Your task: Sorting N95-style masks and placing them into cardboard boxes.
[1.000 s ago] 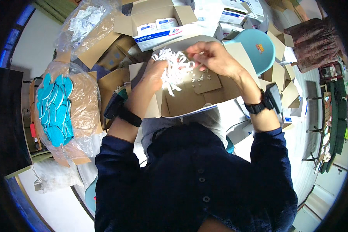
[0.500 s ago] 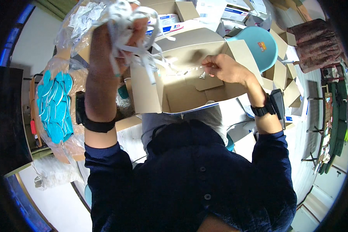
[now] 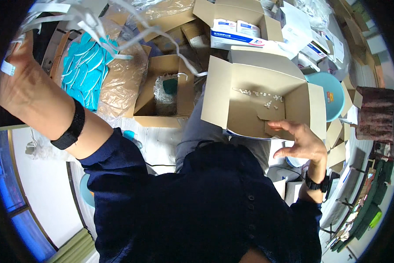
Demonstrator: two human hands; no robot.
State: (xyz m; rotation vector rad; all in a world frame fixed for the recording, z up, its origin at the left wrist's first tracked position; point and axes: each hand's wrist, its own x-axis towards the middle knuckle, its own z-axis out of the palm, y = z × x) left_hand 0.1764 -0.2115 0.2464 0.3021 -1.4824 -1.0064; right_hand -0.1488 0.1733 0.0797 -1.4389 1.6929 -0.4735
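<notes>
Head view: left hand (image 3: 19,81) raised high at the upper left, closed on a bunch of white strips (image 3: 81,19) trailing over the bag of teal pieces (image 3: 85,72); right hand (image 3: 300,142) — fingers spread, holding nothing — hovers at the open cardboard box (image 3: 249,103) on the lap; small white bits (image 3: 267,101) lie inside.

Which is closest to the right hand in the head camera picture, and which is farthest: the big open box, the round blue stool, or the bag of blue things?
From the right hand:
1. Big open cardboard box, touching the fingers, just above the hand.
2. Round blue stool, up and to the right, behind the box.
3. Bag of blue things, far across on the left side.
</notes>
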